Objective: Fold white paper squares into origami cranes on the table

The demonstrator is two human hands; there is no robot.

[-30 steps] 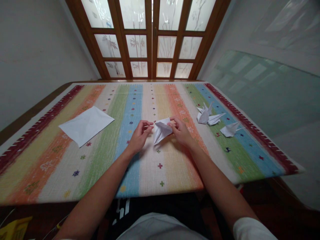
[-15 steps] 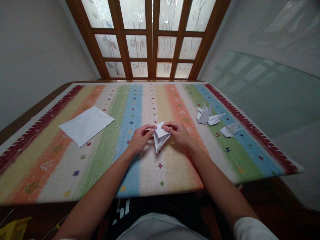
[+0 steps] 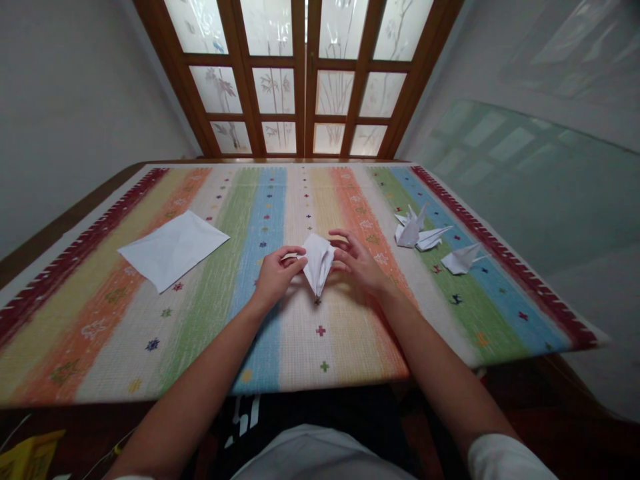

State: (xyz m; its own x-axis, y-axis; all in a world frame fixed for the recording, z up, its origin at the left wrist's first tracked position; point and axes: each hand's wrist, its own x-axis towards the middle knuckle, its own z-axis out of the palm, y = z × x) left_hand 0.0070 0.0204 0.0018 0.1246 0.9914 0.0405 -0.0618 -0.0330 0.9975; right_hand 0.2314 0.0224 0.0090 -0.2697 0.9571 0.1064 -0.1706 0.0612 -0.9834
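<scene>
A piece of white folded paper (image 3: 316,263), now a narrow diamond with layered flaps, stands over the tablecloth with its lower point toward me. My left hand (image 3: 280,275) pinches its left edge between thumb and fingers. At its right edge is my right hand (image 3: 359,261), fingers spread, the upper ones held off the paper. The lower fingertips are close to the right flap; whether they touch it I cannot tell. Over to the right lie several white paper cranes (image 3: 409,228), one crane (image 3: 461,259) apart from the others.
White paper sheets (image 3: 175,250) lie on the left of the striped tablecloth (image 3: 220,333). A wooden door with patterned glass panes (image 3: 274,91) stands behind the table. A glass panel (image 3: 525,180) leans at the right wall. Something yellow (image 3: 33,455) is on the floor at lower left.
The folded paper has gone from an opened-out shape with a flat top to a slimmer diamond. My right hand has loosened, its fingers spreading; my left hand keeps its pinch.
</scene>
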